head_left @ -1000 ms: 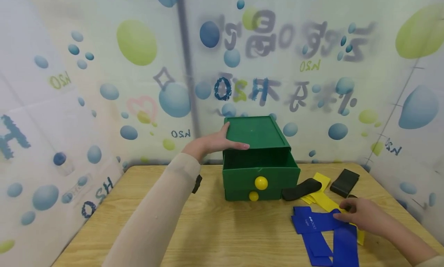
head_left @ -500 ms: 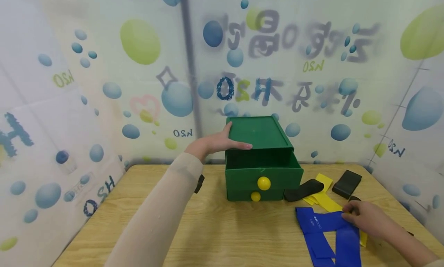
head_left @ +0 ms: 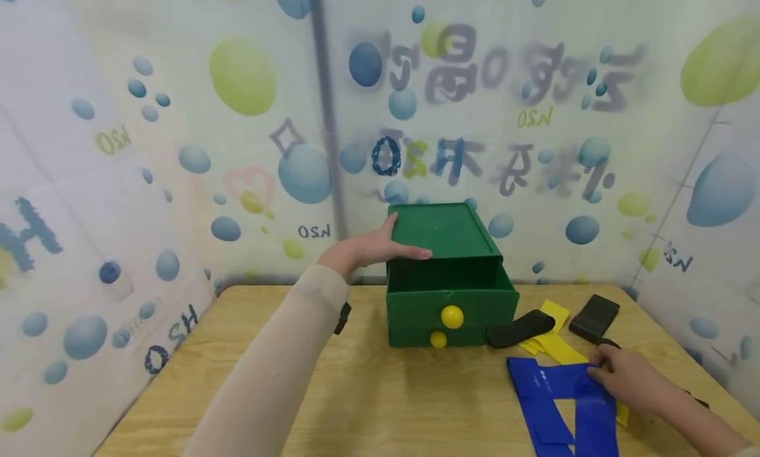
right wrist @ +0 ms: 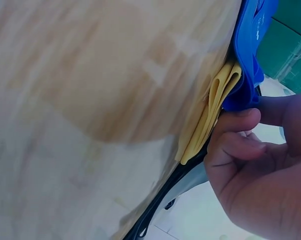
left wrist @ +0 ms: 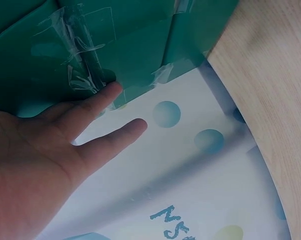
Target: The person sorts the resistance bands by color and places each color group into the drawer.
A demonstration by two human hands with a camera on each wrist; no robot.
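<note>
My left hand (head_left: 374, 244) lies on the upper left of a green two-drawer box (head_left: 445, 229), its thumb along the top's front edge. In the left wrist view, straight spread fingers (left wrist: 110, 142) reach past the box's taped green wall. The upper drawer (head_left: 448, 305), with a yellow knob (head_left: 452, 316), is pulled out and looks empty inside. My right hand (head_left: 632, 378) pinches the upper right corner of a blue resistance band (head_left: 596, 414) between thumb and finger. The band is bent into an angular loop on the table. Folded yellow band (right wrist: 210, 117) lies under it.
A black strap-like piece (head_left: 522, 328) lies against the box's right side, over a yellow band (head_left: 558, 346). Behind my right hand sits a folded black band (head_left: 594, 317). The wooden table (head_left: 380, 404) ends at a printed curtain (head_left: 249, 180).
My right fingers have closed onto the blue band's corner, and its left part has shifted a little. The left hand keeps its place on the box. The view has moved slightly.
</note>
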